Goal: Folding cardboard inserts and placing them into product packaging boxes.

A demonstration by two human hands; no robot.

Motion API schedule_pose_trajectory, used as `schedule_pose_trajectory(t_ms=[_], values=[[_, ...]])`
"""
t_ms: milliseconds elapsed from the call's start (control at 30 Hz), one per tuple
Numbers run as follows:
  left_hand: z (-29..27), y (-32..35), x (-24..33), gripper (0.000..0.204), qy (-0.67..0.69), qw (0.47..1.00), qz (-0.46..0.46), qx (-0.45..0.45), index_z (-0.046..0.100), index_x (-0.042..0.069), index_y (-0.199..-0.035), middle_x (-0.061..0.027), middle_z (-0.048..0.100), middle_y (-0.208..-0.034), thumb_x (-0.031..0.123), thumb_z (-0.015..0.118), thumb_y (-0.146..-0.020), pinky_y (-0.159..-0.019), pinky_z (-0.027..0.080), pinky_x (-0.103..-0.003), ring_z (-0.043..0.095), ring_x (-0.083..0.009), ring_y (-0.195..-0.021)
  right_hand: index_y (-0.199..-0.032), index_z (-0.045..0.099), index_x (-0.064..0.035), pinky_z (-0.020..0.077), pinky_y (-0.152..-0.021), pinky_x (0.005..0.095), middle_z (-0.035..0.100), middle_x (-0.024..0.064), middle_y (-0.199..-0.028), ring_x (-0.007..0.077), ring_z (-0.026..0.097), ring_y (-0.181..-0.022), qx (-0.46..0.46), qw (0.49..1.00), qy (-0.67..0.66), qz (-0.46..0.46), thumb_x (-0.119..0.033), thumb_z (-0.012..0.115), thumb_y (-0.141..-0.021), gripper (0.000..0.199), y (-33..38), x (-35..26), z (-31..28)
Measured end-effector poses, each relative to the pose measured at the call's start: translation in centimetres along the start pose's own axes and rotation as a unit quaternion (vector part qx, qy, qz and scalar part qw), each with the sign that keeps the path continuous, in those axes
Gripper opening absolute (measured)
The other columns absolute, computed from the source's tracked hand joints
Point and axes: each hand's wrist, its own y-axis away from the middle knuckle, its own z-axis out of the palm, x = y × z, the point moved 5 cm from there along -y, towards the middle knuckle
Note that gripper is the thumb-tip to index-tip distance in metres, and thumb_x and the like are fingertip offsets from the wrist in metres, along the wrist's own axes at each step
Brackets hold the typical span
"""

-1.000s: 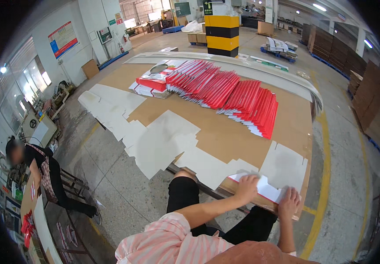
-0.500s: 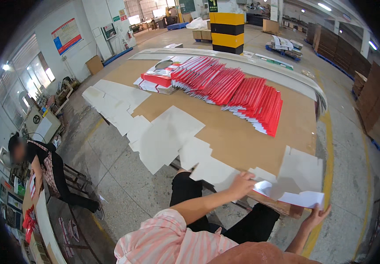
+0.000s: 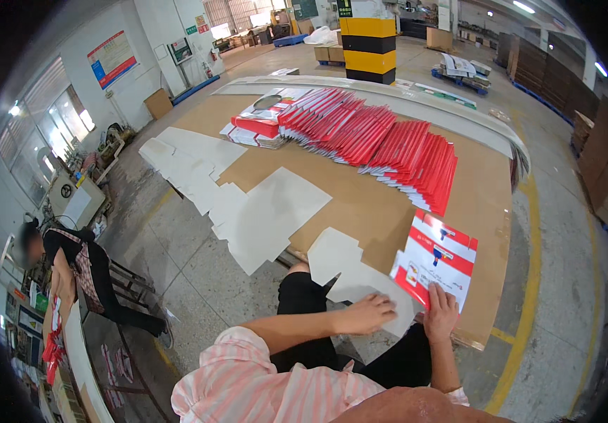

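Observation:
A flat red-and-white printed carton lies on the near right of the table, its left end slightly blurred. My right hand holds its near edge, fingers stretched across the printed face; the thumb's grip is partly hidden. To its left, my left hand rests palm down on a pale blank carton sheet, its fingers loosely bent and nothing visible in them. More pale blank sheets overlap along the table's left and near edge. Beyond, a long row of folded red cartons leans in a fanned line.
Brown board covers the table. A stack of printed cartons stands at the row's left end. A yellow-and-black pillar rises behind the table. At far left another person bends over a second table. Brown board stacks line the right.
The carton has turned from its pale inside to its printed face and moved away from the near edge. My right hand moved left with it; my left hand drew back onto a blank sheet.

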Motion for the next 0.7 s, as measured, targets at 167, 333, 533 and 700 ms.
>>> schedule_pose_trajectory(t_ms=[167,333,533,700], values=[[-4.1,-5.5,-1.0,0.033,-0.104,0.978,-0.085,-0.157,0.062,0.007,-0.111,-0.0154,0.061,-0.109,0.027,0.056,-0.086,-0.102,0.032,-0.054,0.053,-0.0287,-0.109,-0.129,0.055,-0.0054,0.0420,-0.096,0.0440,0.061,0.0141,-0.121,0.0358,0.054,-0.101,0.122,0.979,-0.159,0.037,0.001,0.054,-0.068,0.061,1.1,1.8,-1.7],[-2.0,-6.5,-6.3,0.033,-0.207,0.963,-0.071,0.155,0.063,0.004,-0.105,-0.0127,0.062,-0.102,0.030,0.057,-0.086,-0.104,0.027,-0.056,0.052,-0.0309,-0.106,-0.128,0.055,-0.0066,0.0435,-0.093,0.0435,0.060,0.0128,-0.122,0.0337,0.055,-0.101,0.065,0.990,-0.124,0.009,-0.001,0.058,-0.070,0.059,0.6,1.0,-0.2],[-3.0,1.8,-11.3,0.044,-0.222,0.917,-0.252,0.217,0.067,0.004,-0.102,-0.0136,0.059,-0.108,0.038,0.068,-0.075,-0.105,0.027,-0.056,0.048,-0.0330,-0.112,-0.127,0.053,-0.0096,0.0441,-0.090,0.0425,0.055,0.0076,-0.127,0.0318,0.052,-0.106,-0.051,0.999,-0.014,0.004,-0.006,0.067,-0.068,0.060,0.1,-0.4,0.8],[-3.6,4.4,-13.5,0.032,-0.010,0.893,-0.445,0.074,0.070,0.007,-0.083,-0.0136,0.064,-0.090,0.038,0.066,-0.078,-0.091,0.036,-0.052,0.055,-0.0327,-0.097,-0.123,0.055,-0.0088,0.0444,-0.088,0.0428,0.056,0.0077,-0.123,0.0310,0.052,-0.105,-0.032,0.999,0.032,-0.020,-0.007,0.068,-0.067,0.057,0.0,-0.5,0.5]])
